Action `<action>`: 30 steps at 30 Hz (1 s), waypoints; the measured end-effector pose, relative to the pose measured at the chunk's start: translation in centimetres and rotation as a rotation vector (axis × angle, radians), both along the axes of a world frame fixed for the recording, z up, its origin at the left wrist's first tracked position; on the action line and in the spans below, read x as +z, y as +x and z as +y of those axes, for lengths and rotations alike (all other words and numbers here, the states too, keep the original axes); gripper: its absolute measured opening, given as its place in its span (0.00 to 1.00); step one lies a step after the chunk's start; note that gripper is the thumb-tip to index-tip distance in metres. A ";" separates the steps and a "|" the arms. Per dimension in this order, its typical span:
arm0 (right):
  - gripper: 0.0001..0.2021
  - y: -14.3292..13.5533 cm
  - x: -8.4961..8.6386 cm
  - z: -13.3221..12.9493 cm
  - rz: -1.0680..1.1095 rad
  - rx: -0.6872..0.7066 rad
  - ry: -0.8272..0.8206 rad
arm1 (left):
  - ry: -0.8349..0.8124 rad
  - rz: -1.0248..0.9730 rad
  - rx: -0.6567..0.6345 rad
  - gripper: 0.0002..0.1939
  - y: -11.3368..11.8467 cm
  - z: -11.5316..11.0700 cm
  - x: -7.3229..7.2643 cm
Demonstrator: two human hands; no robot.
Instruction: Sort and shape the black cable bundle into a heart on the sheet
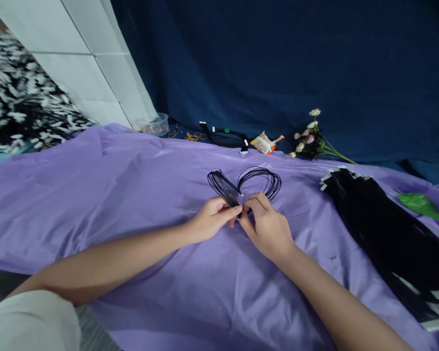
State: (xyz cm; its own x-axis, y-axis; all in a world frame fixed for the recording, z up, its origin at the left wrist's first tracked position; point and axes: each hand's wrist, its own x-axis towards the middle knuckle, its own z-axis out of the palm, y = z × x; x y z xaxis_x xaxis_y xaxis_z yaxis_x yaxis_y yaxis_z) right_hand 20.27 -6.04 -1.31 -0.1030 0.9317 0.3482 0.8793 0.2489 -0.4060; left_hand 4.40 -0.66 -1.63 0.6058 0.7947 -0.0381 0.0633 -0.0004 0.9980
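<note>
- Entering from 7 o'clock, bare forearm below a white sleeve (29,319); left hand (210,219) lying on the purple cloth (95,195), fingers pinching narrowly on the gathered end of a bundle of thin black cords (258,178).
- Entering from 5 o'clock, right hand (267,226) meeting the left just beside it, fingertips closing tight on the same gathered point.
- Fanning out toward 12 o'clock from the pinch, the cord bundle resting on the cloth at centre, bending into two loops, left loop tighter, right loop rounder.
- Judging by the layout: loops already formed, gathered end being held together, nothing binding it visibly; a securing step appearing to remain.
- Lying at 3 to 4 o'clock, a long stack of black strips with silvery ends (384,234), untouched; a green leaf (419,204) beside it.
- Sitting farther off at 1 o'clock, small artificial flowers (310,139); at 12 o'clock, an orange snack packet (265,143), print too small for reading, and a black strap (225,136).
- Standing at 11 o'clock, a clear plastic cup (155,124) near yellow rubber bands (194,137).
- Backing everything, a dark blue curtain (296,63); showing no legible writing anywhere.
</note>
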 end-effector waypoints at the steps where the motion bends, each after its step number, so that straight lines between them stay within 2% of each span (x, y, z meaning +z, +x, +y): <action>1: 0.04 -0.1 0.0 0.0 -0.043 -0.021 -0.004 | 0.002 0.007 -0.015 0.15 0.0 0.0 0.0; 7: 0.07 -0.8 0.2 -0.2 -0.161 -0.161 -0.073 | 0.015 -0.008 -0.065 0.13 0.1 0.1 0.0; 11: 0.07 -0.8 0.5 0.0 -0.156 -0.240 -0.145 | 0.053 0.081 -0.073 0.10 -0.1 -0.1 0.1; 13: 0.05 -0.3 0.7 0.2 -0.129 -0.279 -0.200 | 0.153 0.119 -0.109 0.09 -0.2 -0.2 0.2; 15: 0.05 0.3 0.9 0.5 -0.087 -0.323 -0.240 | 0.330 0.160 -0.180 0.08 -0.4 -0.4 0.3; 17: 0.08 0.8 0.9 0.7 -0.042 -0.371 -0.214 | 0.492 0.195 -0.256 0.08 -0.6 -0.5 0.4; 19: 0.14 1.2 0.9 0.7 -0.037 -0.401 -0.125 | 0.555 0.200 -0.299 0.09 -0.7 -0.5 0.6; 22: 0.18 1.2 0.7 0.6 -0.143 -0.405 0.036 | 0.481 0.170 -0.297 0.13 -0.8 -0.4 0.7; 26: 0.18 1.3 0.5 0.5 -0.284 -0.307 0.292 | 0.252 0.089 -0.203 0.17 -0.7 -0.1 0.6; 30: 0.19 1.8 0.5 0.7 -0.317 -0.189 0.498 | 0.010 -0.114 -0.038 0.04 -0.6 0.4 0.4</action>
State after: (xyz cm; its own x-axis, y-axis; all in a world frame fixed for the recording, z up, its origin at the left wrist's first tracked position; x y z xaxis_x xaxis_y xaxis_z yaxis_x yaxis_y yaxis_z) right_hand 22.10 -5.30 -0.85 -0.1222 0.6777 0.7251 0.9855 0.1697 0.0074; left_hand 3.85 -0.29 -1.27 0.6357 0.7709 0.0402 -0.0506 -0.0104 0.9987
